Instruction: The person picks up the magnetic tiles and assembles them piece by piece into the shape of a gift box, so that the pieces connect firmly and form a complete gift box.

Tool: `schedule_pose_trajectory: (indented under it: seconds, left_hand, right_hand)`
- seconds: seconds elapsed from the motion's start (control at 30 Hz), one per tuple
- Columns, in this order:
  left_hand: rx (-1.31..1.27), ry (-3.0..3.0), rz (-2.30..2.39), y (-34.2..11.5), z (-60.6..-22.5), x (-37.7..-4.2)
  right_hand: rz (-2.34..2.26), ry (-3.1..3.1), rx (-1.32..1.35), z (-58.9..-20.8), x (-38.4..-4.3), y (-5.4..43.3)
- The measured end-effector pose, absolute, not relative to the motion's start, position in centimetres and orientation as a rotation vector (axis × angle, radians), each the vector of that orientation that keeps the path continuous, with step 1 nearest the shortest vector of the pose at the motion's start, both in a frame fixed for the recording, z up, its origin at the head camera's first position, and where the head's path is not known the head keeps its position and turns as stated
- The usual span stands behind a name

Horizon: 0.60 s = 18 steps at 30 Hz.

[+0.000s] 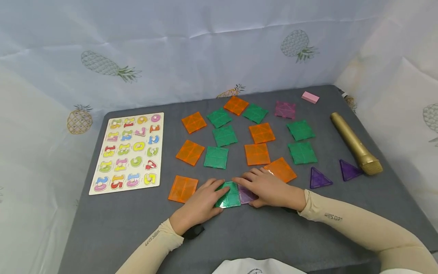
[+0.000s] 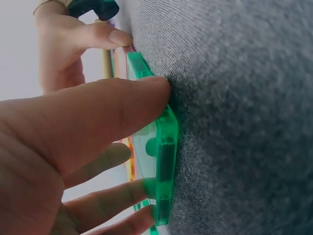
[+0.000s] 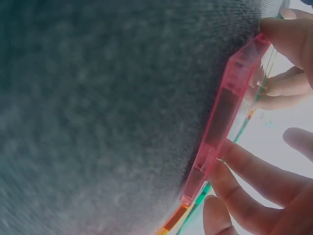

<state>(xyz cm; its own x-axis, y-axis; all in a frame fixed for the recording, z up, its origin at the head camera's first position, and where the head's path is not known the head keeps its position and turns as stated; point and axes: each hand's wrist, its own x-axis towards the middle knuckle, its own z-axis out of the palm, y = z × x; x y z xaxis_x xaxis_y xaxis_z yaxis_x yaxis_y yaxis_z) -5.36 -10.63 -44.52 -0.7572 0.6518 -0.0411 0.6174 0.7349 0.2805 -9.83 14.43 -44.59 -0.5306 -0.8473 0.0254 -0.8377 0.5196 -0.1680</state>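
Observation:
A translucent green square magnetic tile (image 1: 233,198) lies flat on the grey table, side by side with a purple one (image 1: 245,195). My left hand (image 1: 202,203) grips the green tile, with the thumb on its near edge and the fingers over its far side. The purple tile, pinkish in the right wrist view, is held by my right hand (image 1: 270,188) between thumb and fingers. Its edge (image 3: 222,117) faces the camera there, low on the cloth. An orange tile (image 1: 283,170) lies just beyond the right hand. Another orange tile (image 1: 183,188) is left of my left hand.
Several orange and green square tiles (image 1: 216,157) are scattered farther back, with a purple-pink one (image 1: 285,110). To the right are two purple triangles (image 1: 319,179) (image 1: 349,170), a gold microphone (image 1: 352,139) and a pink block (image 1: 310,97). A number puzzle board (image 1: 128,154) lies at left.

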Motion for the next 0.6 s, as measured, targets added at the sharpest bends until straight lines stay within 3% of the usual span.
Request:
schedule_pose_trajectory:
  seconds: [0.6]
  left_hand:
    - [1.012, 2.821, 0.372, -10.46, -44.46, -5.02]
  right_hand:
    - [-0.296, 2.653, -1.402, -44.69, -9.54, 14.60]
